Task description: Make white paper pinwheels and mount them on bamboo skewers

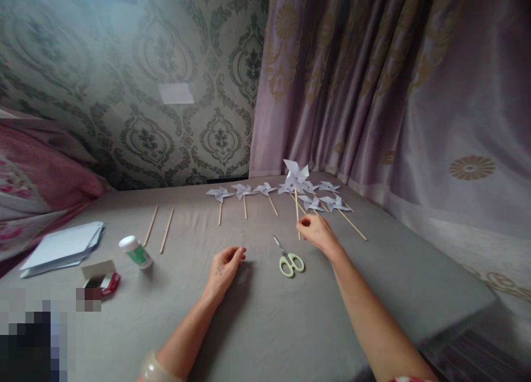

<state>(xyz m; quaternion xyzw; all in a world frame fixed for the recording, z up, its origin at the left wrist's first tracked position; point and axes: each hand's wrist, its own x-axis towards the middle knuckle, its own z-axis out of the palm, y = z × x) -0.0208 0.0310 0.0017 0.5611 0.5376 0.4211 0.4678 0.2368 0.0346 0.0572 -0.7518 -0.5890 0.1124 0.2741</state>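
Note:
My right hand pinches the wooden stick of a white paper pinwheel, which is held upright with its blades at the top. My left hand is closed over the grey cloth, its fingers curled together, and nothing shows in it. Between my hands lie scissors with pale green handles, their blades pointing away from me. Behind the held pinwheel, several more paper pinwheels on sticks lie on the cloth, among them one at the left and one at the right.
Two bare wooden sticks lie left of the pinwheels. A white bottle with a green label, a small open red box and a stack of paper are at the left. Patterned curtains hang along the back right edge.

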